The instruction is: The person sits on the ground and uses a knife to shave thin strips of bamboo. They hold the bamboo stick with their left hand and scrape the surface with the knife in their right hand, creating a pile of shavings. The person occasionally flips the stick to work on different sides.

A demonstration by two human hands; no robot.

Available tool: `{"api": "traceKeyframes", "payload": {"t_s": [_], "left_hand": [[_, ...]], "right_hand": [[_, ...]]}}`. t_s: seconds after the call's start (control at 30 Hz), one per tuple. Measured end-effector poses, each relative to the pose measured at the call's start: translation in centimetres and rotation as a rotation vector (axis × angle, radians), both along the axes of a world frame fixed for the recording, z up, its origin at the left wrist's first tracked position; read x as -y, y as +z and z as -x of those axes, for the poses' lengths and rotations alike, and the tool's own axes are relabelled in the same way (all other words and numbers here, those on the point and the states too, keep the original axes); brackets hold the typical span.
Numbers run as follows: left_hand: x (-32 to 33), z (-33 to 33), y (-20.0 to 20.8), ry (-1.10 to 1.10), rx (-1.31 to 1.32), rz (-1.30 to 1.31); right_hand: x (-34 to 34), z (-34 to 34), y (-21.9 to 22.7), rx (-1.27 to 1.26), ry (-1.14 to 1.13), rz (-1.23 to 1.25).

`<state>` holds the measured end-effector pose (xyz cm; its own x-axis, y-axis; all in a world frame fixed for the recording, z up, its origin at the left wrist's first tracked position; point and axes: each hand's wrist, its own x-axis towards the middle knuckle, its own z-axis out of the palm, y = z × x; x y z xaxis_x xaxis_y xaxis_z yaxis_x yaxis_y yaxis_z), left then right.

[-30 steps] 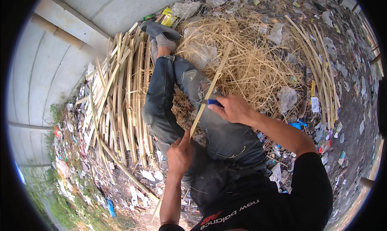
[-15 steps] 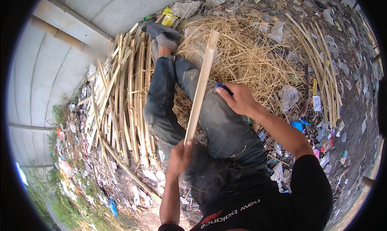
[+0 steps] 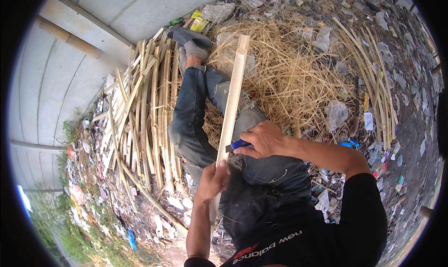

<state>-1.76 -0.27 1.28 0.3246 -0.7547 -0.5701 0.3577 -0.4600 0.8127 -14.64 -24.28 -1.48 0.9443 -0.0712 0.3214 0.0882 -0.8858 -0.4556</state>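
Observation:
A long split bamboo strip (image 3: 234,87) slants up across my lap, its pale hollow side showing. My left hand (image 3: 213,180) is closed round its lower part, thumb on top. In my right hand (image 3: 265,140) is a knife (image 3: 240,144) with a blue handle, gripped in closed fingers. The short dark blade lies against the strip's right edge, a little above my left thumb. Part of the handle is hidden in my palm.
Many bamboo strips (image 3: 156,113) lie piled left of my legs. Straw-like shavings (image 3: 289,76) cover the ground ahead. More thin strips (image 3: 375,85) lie at the right, among scattered litter. A grey panel wall (image 3: 60,80) stands at the left.
My right hand has moved down and left, bringing the knife from above my knee to the bamboo strip. My left hand keeps its hold, and the strip has barely shifted.

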Motion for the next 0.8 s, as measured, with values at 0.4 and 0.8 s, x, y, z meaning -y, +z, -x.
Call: {"api": "traceKeyframes", "payload": {"t_s": [0.4,0.8], "left_hand": [[-0.8,-0.1,0.1,-0.018,-0.041,0.05],[0.6,0.1,0.9,0.059,-0.004,0.024]], "right_hand": [[7.1,-1.4,1.7,0.11,-0.58,-0.458],[2.4,-1.6,2.1,-0.008,-0.253,-0.092]]}}
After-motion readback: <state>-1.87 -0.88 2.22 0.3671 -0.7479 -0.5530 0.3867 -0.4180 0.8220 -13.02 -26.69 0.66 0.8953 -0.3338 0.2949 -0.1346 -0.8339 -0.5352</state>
